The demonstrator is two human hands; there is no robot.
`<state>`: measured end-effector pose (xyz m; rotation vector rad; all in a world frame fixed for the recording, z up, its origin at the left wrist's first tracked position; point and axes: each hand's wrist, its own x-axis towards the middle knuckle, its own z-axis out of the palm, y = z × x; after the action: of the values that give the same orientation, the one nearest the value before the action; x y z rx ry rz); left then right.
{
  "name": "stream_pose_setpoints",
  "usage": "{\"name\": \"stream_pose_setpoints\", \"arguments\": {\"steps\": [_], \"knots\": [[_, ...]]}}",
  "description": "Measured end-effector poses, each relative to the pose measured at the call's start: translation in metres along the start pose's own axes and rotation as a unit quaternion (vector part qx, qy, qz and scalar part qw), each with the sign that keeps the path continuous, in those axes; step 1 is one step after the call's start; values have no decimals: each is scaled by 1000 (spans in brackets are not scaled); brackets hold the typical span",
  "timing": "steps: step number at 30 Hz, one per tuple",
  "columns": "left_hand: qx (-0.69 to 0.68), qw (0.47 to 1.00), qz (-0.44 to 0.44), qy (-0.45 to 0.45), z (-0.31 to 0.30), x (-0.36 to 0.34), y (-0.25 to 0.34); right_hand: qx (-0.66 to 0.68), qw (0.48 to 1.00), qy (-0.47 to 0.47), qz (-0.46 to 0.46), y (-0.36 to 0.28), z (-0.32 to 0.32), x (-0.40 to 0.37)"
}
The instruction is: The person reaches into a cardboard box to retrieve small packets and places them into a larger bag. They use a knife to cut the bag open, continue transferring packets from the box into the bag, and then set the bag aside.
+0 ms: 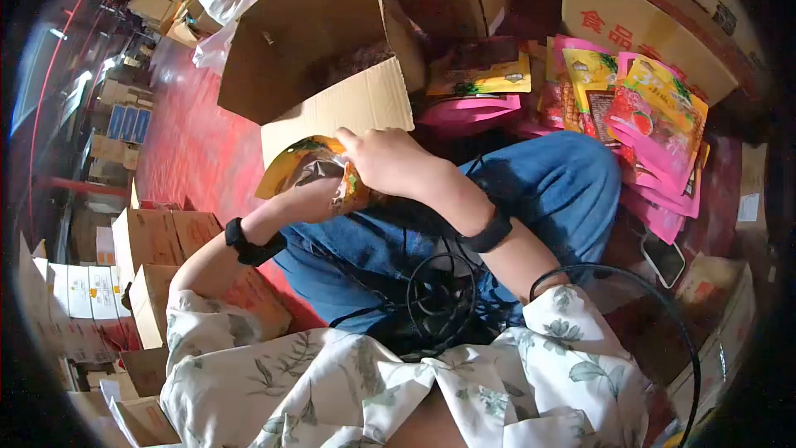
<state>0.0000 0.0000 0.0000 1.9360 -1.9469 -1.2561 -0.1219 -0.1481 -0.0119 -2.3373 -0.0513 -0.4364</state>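
A yellow snack pouch (284, 168) is held up over my lap, at the front flap of an open cardboard box (303, 41). Its mouth gapes, showing a dark silvery inside. My right hand (383, 162) has its fingers closed on the pouch's upper right edge. My left hand (325, 199) is at the mouth of the pouch from below, its fingers hidden behind the printed film. Small dark contents show at the bottom of the box.
Pink and yellow snack pouches (651, 112) lie piled at the right, with others (481, 75) beside the box. A phone (663, 259) is on the floor. Cartons (655, 25) stand around me. A black cable (692, 348) loops past my right arm.
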Motion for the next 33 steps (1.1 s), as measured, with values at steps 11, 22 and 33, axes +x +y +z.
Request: {"name": "stream_pose_setpoints", "arguments": {"steps": [11,22,33], "knots": [[-83,910,-103,393,-77,-50,61,-50,995,40,82,30,-23,3],[104,847,3,521,-95,-5,41,-53,994,31,86,33,-33,-1],[30,979,-195,43,-62,15,5,-53,995,15,89,26,-21,1]]}}
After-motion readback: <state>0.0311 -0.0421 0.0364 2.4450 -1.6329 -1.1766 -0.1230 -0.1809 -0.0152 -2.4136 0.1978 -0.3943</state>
